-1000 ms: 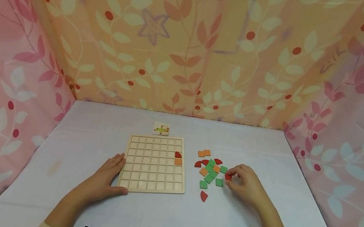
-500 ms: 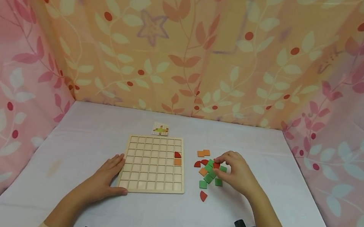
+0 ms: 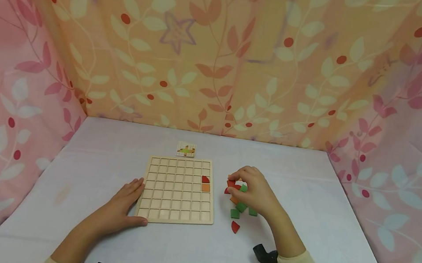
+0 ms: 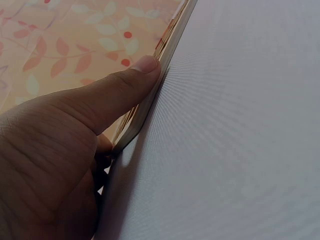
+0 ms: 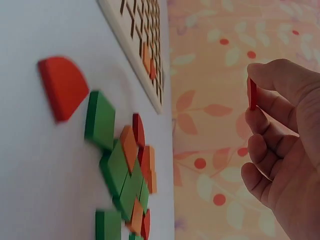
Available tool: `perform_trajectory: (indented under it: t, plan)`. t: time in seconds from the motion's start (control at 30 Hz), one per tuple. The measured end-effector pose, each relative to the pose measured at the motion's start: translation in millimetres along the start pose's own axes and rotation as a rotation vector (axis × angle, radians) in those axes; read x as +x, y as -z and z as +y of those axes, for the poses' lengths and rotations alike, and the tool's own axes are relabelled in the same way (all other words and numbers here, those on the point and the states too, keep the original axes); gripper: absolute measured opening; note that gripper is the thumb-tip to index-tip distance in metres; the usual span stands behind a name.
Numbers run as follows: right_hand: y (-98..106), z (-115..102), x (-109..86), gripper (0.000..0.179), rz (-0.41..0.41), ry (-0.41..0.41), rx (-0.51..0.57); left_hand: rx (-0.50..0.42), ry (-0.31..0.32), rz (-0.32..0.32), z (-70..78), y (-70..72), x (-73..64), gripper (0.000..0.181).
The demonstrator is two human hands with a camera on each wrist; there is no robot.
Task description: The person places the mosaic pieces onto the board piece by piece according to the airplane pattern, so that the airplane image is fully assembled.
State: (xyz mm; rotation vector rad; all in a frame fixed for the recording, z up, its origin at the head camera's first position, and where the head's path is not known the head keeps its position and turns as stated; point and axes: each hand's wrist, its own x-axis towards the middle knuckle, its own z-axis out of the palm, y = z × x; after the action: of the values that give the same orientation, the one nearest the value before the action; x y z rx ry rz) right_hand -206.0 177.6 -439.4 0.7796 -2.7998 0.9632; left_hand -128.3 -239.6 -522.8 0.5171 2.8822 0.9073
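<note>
A wooden grid board (image 3: 173,191) lies mid-table, holding a red quarter-circle tile (image 3: 205,179) and an orange square tile (image 3: 205,187) in its rightmost column. My left hand (image 3: 119,206) rests at the board's near left corner, fingers along the left side, thumb on the front edge. In the left wrist view the thumb (image 4: 125,87) lies across the rim. My right hand (image 3: 252,192) pinches a red tile (image 5: 252,93) between thumb and fingertips, raised over the loose tiles. The tile shows edge-on in the right wrist view.
Under and beside my right hand lie several green square tiles (image 3: 235,213), orange tiles (image 5: 129,147) and red quarter-circles (image 3: 235,227). A small pattern card (image 3: 186,149) sits just beyond the board. Patterned cloth walls (image 3: 213,83) surround the white table.
My right hand has taken the red tile from the right side of the loose tiles and carried it left toward the board. The left hand and board have stayed put.
</note>
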Motion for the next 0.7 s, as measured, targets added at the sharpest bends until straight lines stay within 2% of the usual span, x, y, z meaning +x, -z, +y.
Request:
perform_trajectory:
  t: [0.17, 0.33, 0.7]
  plan:
    - [-11, -10, 12.3, 0.021, 0.019, 0.015, -0.007, 0.014, 0.021, -0.019, -2.5, -0.8, 0.8, 0.117]
    - [-22, -17, 19.3, 0.02, 0.015, -0.006, -0.023, 0.009, 0.021, -0.019, -3.9, -3.1, 1.8, 0.119]
    - [-45, -19, 18.3, 0.019, 0.013, -0.034, 0.01, 0.009, 0.007, -0.012, -5.3, -3.5, 2.1, 0.118]
